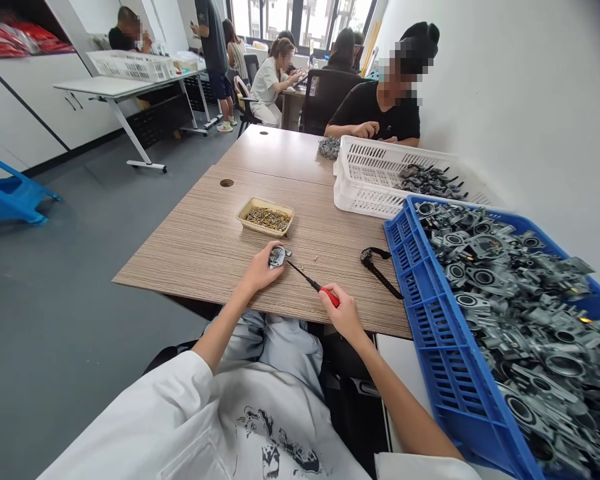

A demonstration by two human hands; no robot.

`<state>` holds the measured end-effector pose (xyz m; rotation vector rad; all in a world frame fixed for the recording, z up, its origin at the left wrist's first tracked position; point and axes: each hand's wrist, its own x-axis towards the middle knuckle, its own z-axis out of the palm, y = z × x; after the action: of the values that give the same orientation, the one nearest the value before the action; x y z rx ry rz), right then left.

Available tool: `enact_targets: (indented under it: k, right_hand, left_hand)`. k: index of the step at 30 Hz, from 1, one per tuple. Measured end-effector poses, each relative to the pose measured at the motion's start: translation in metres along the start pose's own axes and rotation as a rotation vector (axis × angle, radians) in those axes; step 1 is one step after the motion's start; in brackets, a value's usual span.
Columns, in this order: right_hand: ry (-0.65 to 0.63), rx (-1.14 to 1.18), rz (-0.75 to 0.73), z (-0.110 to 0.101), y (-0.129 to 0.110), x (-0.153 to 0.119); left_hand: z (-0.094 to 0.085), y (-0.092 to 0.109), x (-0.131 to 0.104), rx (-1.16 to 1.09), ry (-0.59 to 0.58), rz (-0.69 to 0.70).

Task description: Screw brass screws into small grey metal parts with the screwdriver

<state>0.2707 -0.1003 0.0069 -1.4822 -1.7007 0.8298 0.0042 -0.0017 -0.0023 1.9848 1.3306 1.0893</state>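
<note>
Wood-grain counter (pixel 195 240) carries one tub (pixel 261 230), two loose fasteners (pixel 316 258). Left fingers (pixel 269 249) pinch one metal casting (pixel 277 257) above it; right fingers (pixel 336 289) wrap one screwdriver (pixel 315 285), axis diagonal, tip forward-left toward casting.

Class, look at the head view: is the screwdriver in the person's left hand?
No: the right hand grips the screwdriver, while the left hand holds a metal part.

Screws (pixel 267 218) lie in a tray (pixel 257 228) beyond the hands (pixel 259 272).
</note>
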Motion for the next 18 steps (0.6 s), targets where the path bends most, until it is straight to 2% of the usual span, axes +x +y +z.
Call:
enact_targets:
  k: [12,18]
  right_hand:
    - [0.003,0.002,-0.029,0.0,0.0043,0.0025]
    - [-0.005,0.074,-0.017,-0.0018,0.007,0.0011]
  left_hand:
    - [0.0005,0.0028,0.0005,-0.009,0.003,-0.019]
    - [0.0011,0.0054,0.0005,0.025,-0.003,-0.049]
